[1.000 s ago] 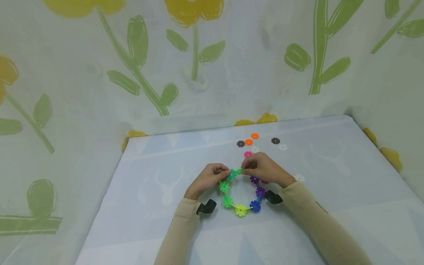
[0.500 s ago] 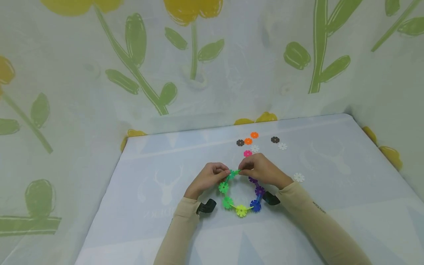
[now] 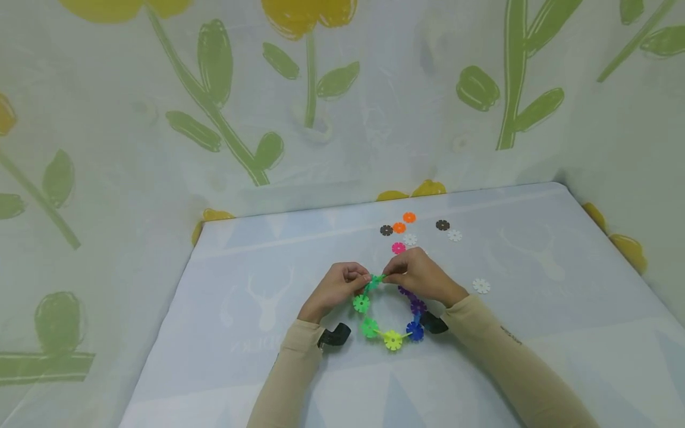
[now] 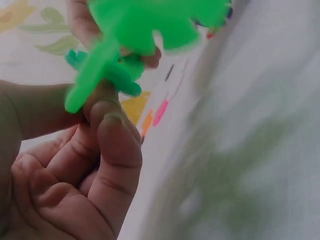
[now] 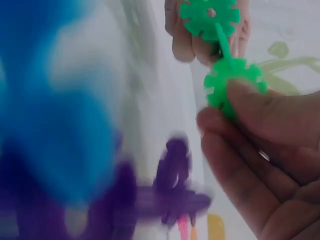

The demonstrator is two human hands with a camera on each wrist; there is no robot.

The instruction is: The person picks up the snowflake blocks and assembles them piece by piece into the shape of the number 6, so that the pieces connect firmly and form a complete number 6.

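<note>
A chain of slotted, flower-shaped plastic discs curves in a ring between the hands, running from green through a yellow disc (image 3: pixel 393 340) and a blue disc (image 3: pixel 414 331) to purple discs (image 3: pixel 418 306). The left hand (image 3: pixel 337 289) pinches the chain's green upper-left part between thumb and fingers. In the right wrist view, the right hand (image 5: pixel 270 135) pinches a bright green disc (image 5: pixel 216 85) between thumb and fingertips. That disc meets another linking piece below a teal-green disc (image 5: pixel 200 16) by the left hand. The right hand covers part of the purple end in the head view.
Beyond the hands lie loose discs: a pink disc (image 3: pixel 398 248), orange discs (image 3: pixel 409 217), brown discs (image 3: pixel 442 225) and white discs (image 3: pixel 455 236). Another white disc (image 3: pixel 481 286) is right of the right wrist. A flower-printed curtain (image 3: pixel 342 160) rises behind the table (image 3: pixel 241 351).
The right hand has shifted slightly left, towards the left hand, with the green disc. The lower part of the ring has swung a little to the right. The left hand stays nearly in place.
</note>
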